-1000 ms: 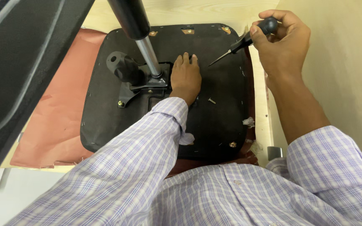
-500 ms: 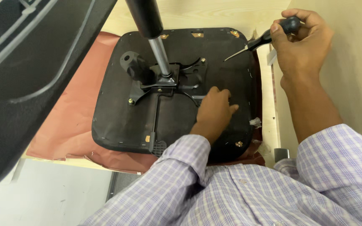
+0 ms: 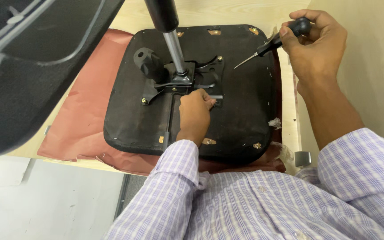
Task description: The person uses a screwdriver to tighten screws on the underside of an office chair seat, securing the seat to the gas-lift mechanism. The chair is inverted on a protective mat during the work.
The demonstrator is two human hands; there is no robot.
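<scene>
Head view: an upturned chair seat (image 3: 241, 111), black underside up, lies on a sheet of reddish fabric (image 3: 83, 120) spread over a pale wooden counter (image 3: 236, 11). A metal plate (image 3: 196, 75) with a black knob (image 3: 145, 62) and a chrome post (image 3: 174, 46) is bolted near the seat's middle.

The left hand (image 3: 194, 115) rests on the seat just below the plate, its fingers (image 3: 207, 98) curled narrow and pinched at something small by the plate's edge; whether it is a screw or only the hole I cannot tell.

The right hand (image 3: 316, 44) hovers above the seat's far right corner, fingers wrapped closed around the black handle of a screwdriver (image 3: 272, 44). Its thin tip points down and left toward the plate but hangs well apart from it, touching nothing.

To do this step well, I judge the left fingers should hold the small piece upright and square in its hole, the tip should seat fully in the head before any turning, and the shaft should stand straight over it, so that nothing slips on the fabric backing.

At the left a dark plastic chair back (image 3: 32, 66) looms close to the camera.
</scene>
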